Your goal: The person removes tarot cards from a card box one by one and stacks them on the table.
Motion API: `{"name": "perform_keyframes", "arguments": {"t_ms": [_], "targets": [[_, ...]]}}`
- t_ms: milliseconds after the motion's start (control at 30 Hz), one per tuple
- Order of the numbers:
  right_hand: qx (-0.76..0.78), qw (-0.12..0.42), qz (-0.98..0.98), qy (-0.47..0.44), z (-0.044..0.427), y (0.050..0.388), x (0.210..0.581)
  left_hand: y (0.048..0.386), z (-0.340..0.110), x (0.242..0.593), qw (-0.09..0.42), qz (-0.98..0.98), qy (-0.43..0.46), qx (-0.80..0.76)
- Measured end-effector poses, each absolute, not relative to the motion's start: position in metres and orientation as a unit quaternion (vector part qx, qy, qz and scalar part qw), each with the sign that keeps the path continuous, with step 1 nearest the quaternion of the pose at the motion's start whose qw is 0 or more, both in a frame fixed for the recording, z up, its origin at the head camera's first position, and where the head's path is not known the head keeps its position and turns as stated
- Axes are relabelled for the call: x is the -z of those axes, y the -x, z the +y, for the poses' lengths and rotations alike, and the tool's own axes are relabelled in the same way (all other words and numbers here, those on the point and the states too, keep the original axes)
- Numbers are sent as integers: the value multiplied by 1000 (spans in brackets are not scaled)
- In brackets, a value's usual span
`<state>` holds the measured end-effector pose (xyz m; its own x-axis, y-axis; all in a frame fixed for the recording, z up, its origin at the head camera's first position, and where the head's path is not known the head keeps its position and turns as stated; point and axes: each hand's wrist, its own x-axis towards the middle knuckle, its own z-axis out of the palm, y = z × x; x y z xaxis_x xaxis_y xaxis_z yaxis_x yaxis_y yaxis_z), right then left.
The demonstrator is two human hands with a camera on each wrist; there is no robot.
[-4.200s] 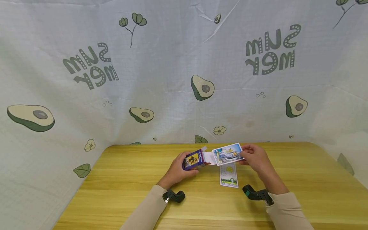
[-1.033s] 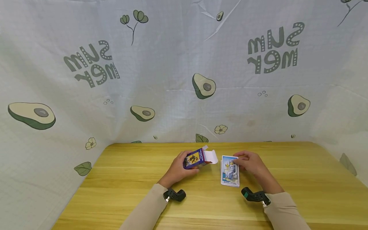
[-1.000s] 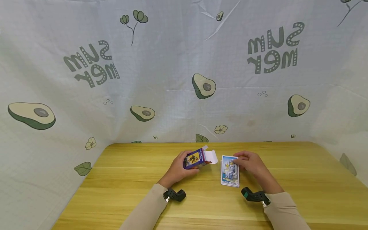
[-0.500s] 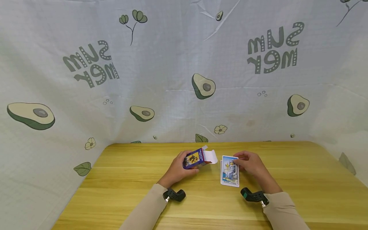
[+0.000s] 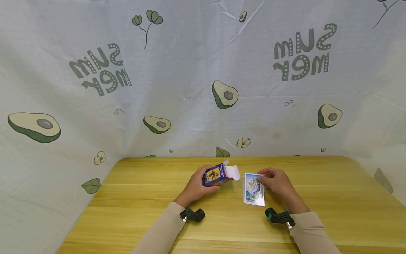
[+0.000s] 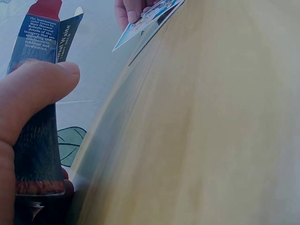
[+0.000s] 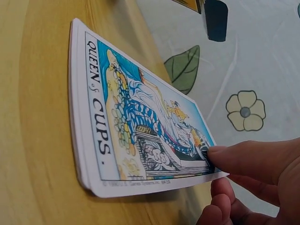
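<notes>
My left hand [image 5: 194, 190] grips a blue tarot card box [image 5: 211, 176] above the table, its white flap [image 5: 233, 172] hanging out toward the right. In the left wrist view the thumb lies across the printed box [image 6: 35, 51]. A Queen of Cups tarot card [image 5: 254, 190] is pinched at its far right corner by my right hand [image 5: 279, 181]. That card is over another card, whose pale edge [image 7: 77, 117] shows beneath it in the right wrist view. From the left wrist, the upper card [image 6: 150, 21] looks tilted, with a gap above the lower one. The inside of the box is hidden.
The wooden table [image 5: 152, 208] spreads out around both hands. A pale curtain [image 5: 177, 77] printed with avocados hangs along its back edge and sides. Black camera mounts [image 5: 192, 215] sit on both wrists.
Earlier, the right hand held the Queen of Cups by the box flap, with an Ace of Pentacles lying on the table. That card moved down over it. Little has shifted in the last second.
</notes>
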<state>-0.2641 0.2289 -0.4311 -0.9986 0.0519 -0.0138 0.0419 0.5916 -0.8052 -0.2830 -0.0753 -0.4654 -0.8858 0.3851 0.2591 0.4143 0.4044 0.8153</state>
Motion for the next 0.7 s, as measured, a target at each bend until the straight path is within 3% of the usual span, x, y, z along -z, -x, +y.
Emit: {"name": "perform_keyframes", "arguments": {"t_ms": [700], "targets": [[-406,5,-913,45,220,261,432,285,-75,468,12,-842,231,487]]}}
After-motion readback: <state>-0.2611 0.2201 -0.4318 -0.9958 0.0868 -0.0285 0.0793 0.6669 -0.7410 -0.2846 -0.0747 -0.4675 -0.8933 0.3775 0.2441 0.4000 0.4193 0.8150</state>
